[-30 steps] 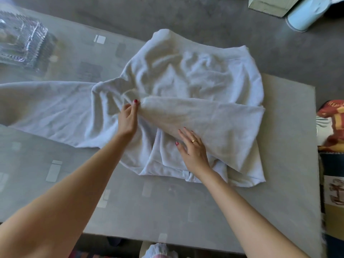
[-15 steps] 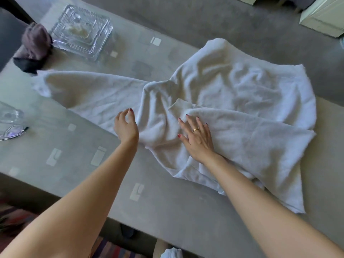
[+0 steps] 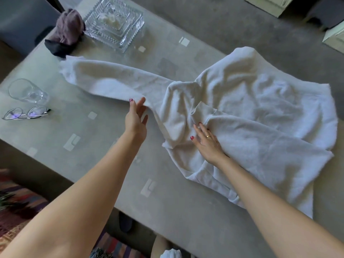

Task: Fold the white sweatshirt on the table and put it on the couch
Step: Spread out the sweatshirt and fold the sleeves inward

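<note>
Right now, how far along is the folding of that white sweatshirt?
Early on. Done: one sleeve already lies folded across the sweatshirt body. In hand: the right hand presses flat on that fold, while the left hand, fingers straight, touches the edge of the other sleeve, which stretches out across the table. Left: fold that sleeve in, fold the body, carry it to the couch, which is not in view.

The white sweatshirt (image 3: 251, 108) is lying rumpled on the table under my right hand (image 3: 208, 146), one sleeve stretching out past my left hand (image 3: 135, 118).
</note>
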